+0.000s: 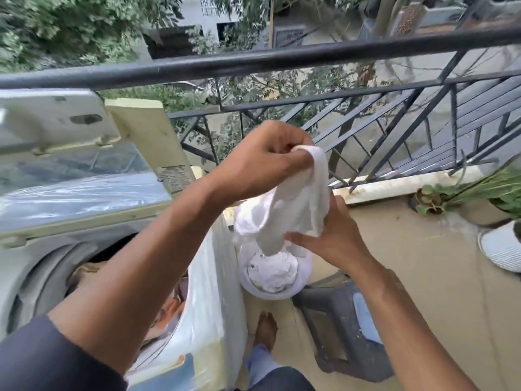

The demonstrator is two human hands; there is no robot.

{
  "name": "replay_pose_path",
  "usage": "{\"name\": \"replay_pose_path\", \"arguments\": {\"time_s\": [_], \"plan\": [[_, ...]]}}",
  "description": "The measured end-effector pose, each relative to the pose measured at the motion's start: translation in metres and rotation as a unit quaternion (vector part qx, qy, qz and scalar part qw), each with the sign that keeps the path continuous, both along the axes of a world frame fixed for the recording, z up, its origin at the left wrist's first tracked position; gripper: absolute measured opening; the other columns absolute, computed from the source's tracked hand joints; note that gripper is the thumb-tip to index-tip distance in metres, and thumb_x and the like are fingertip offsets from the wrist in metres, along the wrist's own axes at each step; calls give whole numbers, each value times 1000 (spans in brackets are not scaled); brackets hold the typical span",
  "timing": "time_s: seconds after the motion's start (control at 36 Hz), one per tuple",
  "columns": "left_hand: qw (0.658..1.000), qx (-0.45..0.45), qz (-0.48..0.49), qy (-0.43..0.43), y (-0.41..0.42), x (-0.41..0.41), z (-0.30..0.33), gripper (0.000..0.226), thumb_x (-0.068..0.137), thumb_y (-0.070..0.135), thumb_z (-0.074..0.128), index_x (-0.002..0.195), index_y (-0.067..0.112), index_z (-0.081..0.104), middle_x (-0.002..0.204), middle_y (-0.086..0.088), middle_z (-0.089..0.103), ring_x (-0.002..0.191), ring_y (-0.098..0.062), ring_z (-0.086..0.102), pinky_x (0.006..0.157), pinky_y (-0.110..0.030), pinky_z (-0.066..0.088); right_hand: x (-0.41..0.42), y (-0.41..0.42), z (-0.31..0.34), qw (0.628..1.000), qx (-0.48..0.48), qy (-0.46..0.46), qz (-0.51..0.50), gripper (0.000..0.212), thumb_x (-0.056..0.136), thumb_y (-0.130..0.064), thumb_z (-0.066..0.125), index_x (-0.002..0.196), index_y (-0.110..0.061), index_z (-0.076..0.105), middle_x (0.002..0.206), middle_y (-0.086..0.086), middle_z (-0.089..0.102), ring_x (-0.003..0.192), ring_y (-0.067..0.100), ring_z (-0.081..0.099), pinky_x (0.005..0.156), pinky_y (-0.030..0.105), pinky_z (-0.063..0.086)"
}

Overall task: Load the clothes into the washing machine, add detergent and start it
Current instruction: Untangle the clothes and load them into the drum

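A white garment (287, 204) hangs in the air between my hands, above a white bucket (303, 273) on the floor that holds more white cloth (272, 270). My left hand (265, 156) pinches the garment's top edge. My right hand (327, 238) holds its lower part from the right. The top-loading washing machine (208, 292) stands at the left with its lid (70, 176) raised. Brownish and orange clothes (84, 275) lie inside the drum, partly hidden by my left forearm.
A black balcony railing (282, 59) runs across just beyond my hands. A dark plastic stool (346, 328) stands right of the bucket. Potted plants (431, 198) and a white pot (501, 246) sit at the right. My bare foot (266, 330) is near the machine.
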State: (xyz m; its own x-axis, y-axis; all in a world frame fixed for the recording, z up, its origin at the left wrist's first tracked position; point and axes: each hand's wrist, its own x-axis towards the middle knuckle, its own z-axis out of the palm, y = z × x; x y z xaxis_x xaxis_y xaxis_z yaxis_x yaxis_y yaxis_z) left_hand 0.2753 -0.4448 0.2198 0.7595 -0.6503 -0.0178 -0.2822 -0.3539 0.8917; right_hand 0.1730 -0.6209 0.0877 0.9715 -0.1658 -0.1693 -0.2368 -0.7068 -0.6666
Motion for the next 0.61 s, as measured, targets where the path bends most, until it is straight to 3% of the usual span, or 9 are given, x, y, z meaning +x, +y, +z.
{"name": "replay_pose_path", "arguments": {"time_s": [0.08, 0.17, 0.25, 0.33, 0.39, 0.47, 0.56, 0.58, 0.61], "plan": [[999, -27, -28, -19, 7, -15, 18, 18, 99, 7, 65, 85, 8, 75, 75, -12, 71, 63, -12, 60, 59, -26, 45, 15, 15, 0, 998, -32, -23, -45, 87, 72, -79, 70, 140, -26, 55, 125, 4, 55, 110, 26, 62, 80, 32, 45], [996, -85, -6, -28, 26, -24, 20, 15, 100, 5, 64, 91, 2, 75, 81, -15, 73, 67, -13, 63, 62, -28, 48, 31, 21, 13, 994, -25, -56, -89, 36, 87, -44, 69, 101, -11, 72, 101, 18, 72, 99, 40, 68, 71, 38, 48], [987, -145, 67, 19, 56, -27, 5, 16, 104, 7, 62, 94, -1, 70, 78, -9, 67, 69, -14, 59, 61, -25, 45, 38, 28, 41, 990, 12, -90, -105, 12, 89, -17, 69, 88, -6, 72, 80, 11, 74, 87, 32, 71, 63, 41, 48], [986, -116, 109, 41, 91, -33, -18, 8, 104, 14, 64, 104, 9, 70, 91, -7, 72, 78, -16, 65, 70, -28, 51, 32, 47, 85, 983, 108, -126, -81, 9, 74, -22, 71, 80, -15, 70, 64, -16, 67, 65, -7, 57, 57, 26, 45], [988, -70, 119, 72, 114, -40, -36, 17, 101, 23, 71, 116, 21, 67, 109, 0, 74, 94, -13, 71, 77, -28, 56, 26, 61, 108, 965, 205, -149, -64, 12, 79, -17, 67, 89, -14, 73, 78, -11, 71, 74, -1, 59, 64, 23, 48], [991, -13, 79, 105, 146, -53, -69, 65, 85, 47, 84, 140, 37, 52, 136, 9, 63, 124, -8, 63, 98, -28, 54, 15, 86, 137, 923, 334, -190, -26, 24, 94, 3, 57, 88, -13, 74, 82, -4, 74, 78, 10, 67, 65, 25, 54], [995, 4, 39, 91, 164, -66, -98, 108, 74, 50, 94, 157, 47, 26, 158, 14, 44, 143, -1, 46, 116, -24, 42, 7, 113, 159, 875, 447, -185, 5, 26, 86, -14, 58, 82, -27, 79, 84, -7, 75, 86, 17, 68, 79, 36, 54], [996, 14, 35, 82, 167, -70, -106, 114, 73, 48, 95, 158, 51, 20, 160, 17, 40, 144, 4, 43, 117, -20, 40, 5, 123, 166, 857, 484, -174, 17, 17, 82, -20, 64, 86, -27, 78, 86, -5, 74, 88, 18, 66, 82, 38, 52], [996, 24, 40, 79, 169, -74, -111, 113, 71, 50, 95, 158, 51, 22, 159, 18, 41, 141, 7, 44, 114, -18, 43, 4, 132, 170, 845, 512, -156, 25, 22, 73, -26, 76, 95, -26, 74, 89, -2, 72, 91, 19, 64, 83, 38, 50]]}}
